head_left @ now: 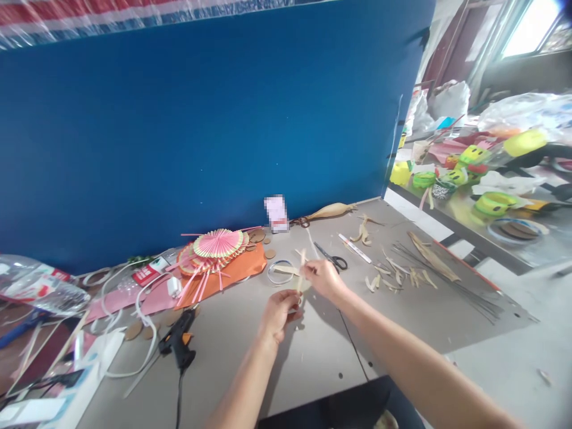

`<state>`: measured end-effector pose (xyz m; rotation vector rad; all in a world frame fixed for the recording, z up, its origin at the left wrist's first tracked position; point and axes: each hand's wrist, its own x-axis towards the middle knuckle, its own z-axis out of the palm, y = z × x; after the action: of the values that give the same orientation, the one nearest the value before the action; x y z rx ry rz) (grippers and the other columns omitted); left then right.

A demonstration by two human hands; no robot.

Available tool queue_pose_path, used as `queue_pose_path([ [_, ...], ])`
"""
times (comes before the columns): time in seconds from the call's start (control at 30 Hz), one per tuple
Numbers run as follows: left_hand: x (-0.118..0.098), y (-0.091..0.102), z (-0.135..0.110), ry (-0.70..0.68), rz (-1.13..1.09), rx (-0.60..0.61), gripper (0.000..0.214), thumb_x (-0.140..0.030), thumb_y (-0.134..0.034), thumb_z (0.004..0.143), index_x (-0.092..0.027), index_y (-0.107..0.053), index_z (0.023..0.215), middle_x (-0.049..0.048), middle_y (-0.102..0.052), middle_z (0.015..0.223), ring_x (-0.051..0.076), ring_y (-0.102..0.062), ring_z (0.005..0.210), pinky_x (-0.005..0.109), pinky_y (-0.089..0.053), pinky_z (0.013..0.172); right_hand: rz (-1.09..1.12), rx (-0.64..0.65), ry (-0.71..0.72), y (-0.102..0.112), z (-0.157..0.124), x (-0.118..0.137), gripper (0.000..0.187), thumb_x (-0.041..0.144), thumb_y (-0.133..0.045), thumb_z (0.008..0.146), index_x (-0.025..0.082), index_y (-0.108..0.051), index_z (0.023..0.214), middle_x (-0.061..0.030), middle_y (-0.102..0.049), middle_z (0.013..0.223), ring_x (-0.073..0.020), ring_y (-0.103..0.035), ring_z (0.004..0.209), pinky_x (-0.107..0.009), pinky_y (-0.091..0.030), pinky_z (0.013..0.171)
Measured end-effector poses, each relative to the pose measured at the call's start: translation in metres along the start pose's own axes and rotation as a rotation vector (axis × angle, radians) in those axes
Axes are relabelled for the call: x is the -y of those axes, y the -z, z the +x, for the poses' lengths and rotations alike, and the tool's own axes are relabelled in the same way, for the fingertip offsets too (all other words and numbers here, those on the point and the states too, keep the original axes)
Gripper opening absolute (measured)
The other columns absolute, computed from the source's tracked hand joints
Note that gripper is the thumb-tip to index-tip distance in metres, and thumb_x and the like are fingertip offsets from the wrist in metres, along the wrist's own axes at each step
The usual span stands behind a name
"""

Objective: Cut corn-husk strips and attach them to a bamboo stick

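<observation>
Between my two hands is a pale dried husk strip (302,258), held roughly upright above the table. My left hand (277,314) is closed, its thumb and fingers pinching the lower part. Higher up, my right hand (325,277) pinches the same strip; its fingers partly hide the middle. Just behind my hands lies a clear ring (269,272), like a roll of tape, with another husk piece beside it. Dark-handled scissors (340,263) rest beyond my right hand. Small husk pieces (397,273) are scattered to the right.
A black glue gun (181,339) with its cord lies at left. Behind it are pink folded paper fans (218,245) on orange paper (250,263). Thin wires (460,285) and a long husk (432,257) lie near the right edge. A blue panel (223,131) stands behind the table.
</observation>
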<state>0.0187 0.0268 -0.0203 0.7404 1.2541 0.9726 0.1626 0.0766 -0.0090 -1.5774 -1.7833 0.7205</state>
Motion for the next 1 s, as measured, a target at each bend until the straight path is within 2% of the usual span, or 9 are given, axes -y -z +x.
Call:
queue_pose_path([
  [0.07, 0.003, 0.003, 0.001, -0.02, 0.032, -0.062, 0.014, -0.018, -0.06, 0.055, -0.013, -0.061, 0.068, -0.001, -0.051, 0.059, 0.007, -0.047, 0.053, 0.019, -0.044, 0.045, -0.086, -0.05, -0.074, 0.016, 0.01, -0.011, 0.045, 0.043, -0.03, 0.081, 0.012, -0.062, 0.072, -0.0038, -0.059, 0.061, -0.0118, -0.048, 0.054, -0.021, -0.031, 0.049],
  [0.2, 0.003, 0.009, 0.001, -0.078, 0.049, -0.099, 0.019, -0.027, -0.061, 0.059, -0.014, -0.061, 0.073, 0.0005, -0.054, 0.064, 0.01, -0.052, 0.058, 0.019, -0.044, 0.045, -0.253, -0.037, -0.176, 0.039, 0.018, -0.033, 0.024, 0.033, -0.046, 0.073, 0.016, -0.062, 0.07, -0.005, -0.062, 0.068, -0.0148, -0.054, 0.064, -0.022, -0.033, 0.055],
  [0.37, 0.001, 0.005, 0.002, -0.122, 0.08, -0.061, 0.026, -0.034, -0.061, 0.061, -0.013, -0.061, 0.077, 0.0053, -0.061, 0.076, 0.013, -0.057, 0.069, 0.019, -0.044, 0.048, -0.357, 0.105, -0.199, 0.021, 0.001, -0.034, 0.009, 0.021, -0.055, 0.064, 0.015, -0.061, 0.064, -0.0088, -0.064, 0.073, -0.0196, -0.058, 0.073, -0.025, -0.038, 0.063],
  [0.5, 0.002, -0.003, 0.003, -0.14, 0.076, -0.076, 0.028, -0.035, -0.063, 0.059, -0.013, -0.061, 0.077, 0.0044, -0.062, 0.071, 0.012, -0.058, 0.063, 0.019, -0.043, 0.048, -0.334, 0.1, -0.213, 0.009, -0.006, -0.031, 0.013, 0.013, -0.049, 0.068, 0.011, -0.06, 0.074, -0.0169, -0.062, 0.085, -0.0234, -0.056, 0.085, -0.03, -0.038, 0.072],
  [0.6, 0.0, -0.003, 0.001, -0.167, 0.064, -0.1, 0.029, -0.035, -0.064, 0.058, -0.014, -0.061, 0.077, 0.0024, -0.061, 0.066, 0.011, -0.057, 0.06, 0.019, -0.043, 0.048, -0.22, 0.071, -0.235, 0.017, -0.007, -0.032, 0.018, 0.017, -0.042, 0.075, 0.011, -0.058, 0.078, -0.0155, -0.061, 0.081, -0.0209, -0.057, 0.079, -0.029, -0.041, 0.067],
  [0.7, -0.003, -0.001, -0.001, -0.191, 0.04, -0.097, 0.029, -0.036, -0.064, 0.058, -0.015, -0.061, 0.077, 0.0018, -0.06, 0.066, 0.012, -0.057, 0.062, 0.019, -0.044, 0.049, -0.057, 0.072, -0.208, 0.028, -0.015, -0.029, 0.028, 0.025, -0.027, 0.084, 0.014, -0.052, 0.092, -0.0093, -0.061, 0.081, -0.0129, -0.057, 0.066, -0.023, -0.042, 0.057],
  [0.83, -0.005, -0.003, -0.002, -0.177, 0.012, -0.034, 0.027, -0.036, -0.063, 0.06, -0.015, -0.06, 0.077, 0.0015, -0.059, 0.066, 0.012, -0.056, 0.062, 0.019, -0.044, 0.048, 0.48, 0.336, -0.095, 0.028, -0.032, -0.013, 0.026, 0.033, -0.041, 0.079, 0.014, -0.05, 0.095, 0.0004, -0.055, 0.062, -0.0065, -0.045, 0.046, -0.017, -0.035, 0.044],
  [0.9, -0.004, -0.005, -0.002, -0.185, 0.031, 0.0, 0.026, -0.035, -0.062, 0.061, -0.015, -0.06, 0.077, 0.0015, -0.059, 0.066, 0.011, -0.056, 0.061, 0.019, -0.044, 0.048, 0.701, 0.447, -0.106, 0.023, -0.037, -0.004, 0.035, 0.034, -0.049, 0.074, 0.014, -0.049, 0.103, 0.0049, -0.049, 0.052, -0.0047, -0.035, 0.039, -0.016, -0.027, 0.039],
  [1.0, -0.003, -0.007, -0.002, -0.218, 0.075, 0.033, 0.021, -0.033, -0.061, 0.061, -0.014, -0.06, 0.071, 0.0018, -0.058, 0.064, 0.011, -0.054, 0.06, 0.019, -0.044, 0.05, 0.749, 0.492, -0.146, 0.016, -0.038, 0.005, 0.049, 0.034, -0.051, 0.073, 0.016, -0.041, 0.118, 0.0067, -0.05, 0.047, -0.0039, -0.027, 0.035, -0.016, -0.019, 0.037],
])
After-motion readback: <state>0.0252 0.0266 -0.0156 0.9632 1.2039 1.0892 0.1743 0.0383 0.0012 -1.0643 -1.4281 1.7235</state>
